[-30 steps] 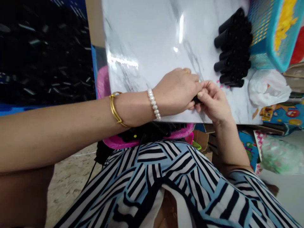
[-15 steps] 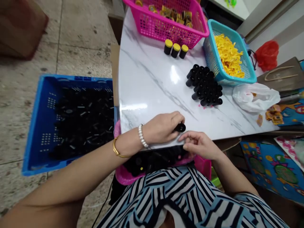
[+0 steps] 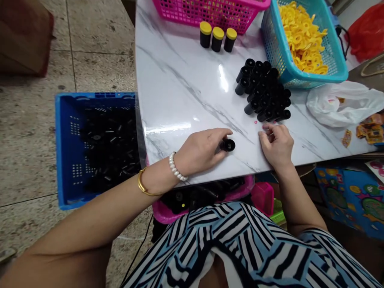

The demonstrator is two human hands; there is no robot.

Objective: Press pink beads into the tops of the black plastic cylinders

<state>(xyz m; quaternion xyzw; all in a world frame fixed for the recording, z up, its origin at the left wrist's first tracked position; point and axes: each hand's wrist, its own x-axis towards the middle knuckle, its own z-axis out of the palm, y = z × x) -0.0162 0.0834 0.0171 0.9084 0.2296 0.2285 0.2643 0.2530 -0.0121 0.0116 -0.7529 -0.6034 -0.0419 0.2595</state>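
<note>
My left hand (image 3: pixel 201 151) rests on the tabletop with its fingers wrapped round a black plastic canister (image 3: pixel 229 145), whose round open end faces up. My right hand (image 3: pixel 277 144) is on the table to the right, its thumb and fingers curled and close together. Whatever may lie between those fingertips is too small to make out. Just beyond them stands a tight cluster of black canisters (image 3: pixel 260 91), with tiny pink bits (image 3: pixel 255 122) at its near edge. Three black canisters with yellow lids (image 3: pixel 217 39) stand in a row farther back.
A pink basket (image 3: pixel 192 14) and a turquoise basket (image 3: pixel 303 80) of yellow plastic pieces (image 3: pixel 306 44) stand at the back. A white plastic bag (image 3: pixel 342 106) lies right. A blue crate (image 3: pixel 66 160) of black canisters is on the floor; a pink-rimmed tub (image 3: pixel 162 216) sits below the table edge.
My right hand has moved away from the left, forward and right to the pink bits by the cluster. My left hand keeps the canister, its open end now showing more. The view has shifted.
</note>
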